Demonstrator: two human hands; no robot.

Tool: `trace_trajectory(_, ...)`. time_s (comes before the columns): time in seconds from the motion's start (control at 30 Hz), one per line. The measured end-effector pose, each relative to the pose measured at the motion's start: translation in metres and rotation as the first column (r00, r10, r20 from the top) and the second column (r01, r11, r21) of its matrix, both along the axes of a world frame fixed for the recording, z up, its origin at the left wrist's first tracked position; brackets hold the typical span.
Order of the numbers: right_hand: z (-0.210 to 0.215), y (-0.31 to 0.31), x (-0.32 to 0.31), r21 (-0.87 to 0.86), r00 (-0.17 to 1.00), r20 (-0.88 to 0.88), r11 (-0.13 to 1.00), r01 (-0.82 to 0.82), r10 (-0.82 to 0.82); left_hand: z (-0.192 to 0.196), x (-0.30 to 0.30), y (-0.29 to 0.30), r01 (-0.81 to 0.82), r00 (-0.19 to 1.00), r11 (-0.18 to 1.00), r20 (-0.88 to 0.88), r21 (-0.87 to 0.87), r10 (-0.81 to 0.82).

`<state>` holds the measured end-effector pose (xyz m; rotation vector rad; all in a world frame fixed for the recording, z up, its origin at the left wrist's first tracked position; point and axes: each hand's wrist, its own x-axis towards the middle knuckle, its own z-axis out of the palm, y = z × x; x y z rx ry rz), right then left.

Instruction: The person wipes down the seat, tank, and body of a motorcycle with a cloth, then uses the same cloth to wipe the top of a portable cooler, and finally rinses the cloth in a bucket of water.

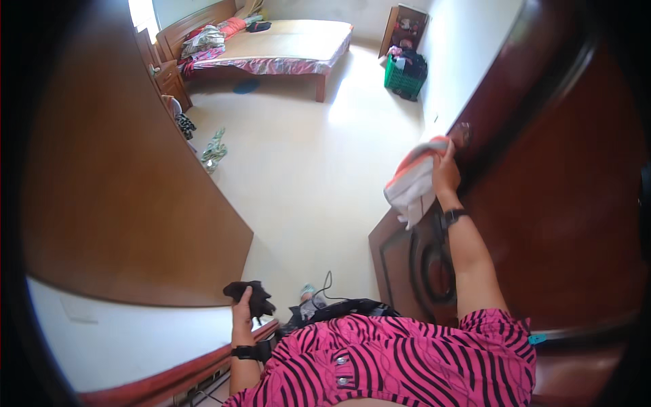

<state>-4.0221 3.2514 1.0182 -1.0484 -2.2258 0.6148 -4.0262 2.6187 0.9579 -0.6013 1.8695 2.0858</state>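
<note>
My right hand is raised against the dark wooden door on the right, gripping a white and orange cloth pressed near the round metal door knob. My left hand is low by my hip, closed on a small bunched black cloth. Both wrists carry black bands. I wear a pink and black striped top.
A brown wooden wardrobe fills the left. Past the pale floor stand a bed, a green basket of clothes and a small shelf. Clothes lie on the floor at left. A black cable runs by my feet.
</note>
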Motion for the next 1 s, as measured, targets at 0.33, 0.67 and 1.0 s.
trace_trajectory(0.33,-0.027,0.055,0.143,-0.049,0.978,-0.002,0.977,0.206,-0.207,0.014,-0.022,-0.009,-0.065,0.998,0.997,0.000,-0.040,0.065)
trace_trajectory(0.67,-0.014,0.031,0.183,-0.033,0.946,-0.029,0.947,0.321,-0.322,0.002,-0.111,0.056,0.159,0.983,0.981,0.105,-0.113,-0.148)
trace_trajectory(1.0,0.046,-0.069,0.216,-0.087,0.864,0.095,0.860,0.503,-0.495,0.030,-0.189,0.116,0.505,0.861,0.849,0.156,-0.152,-0.484)
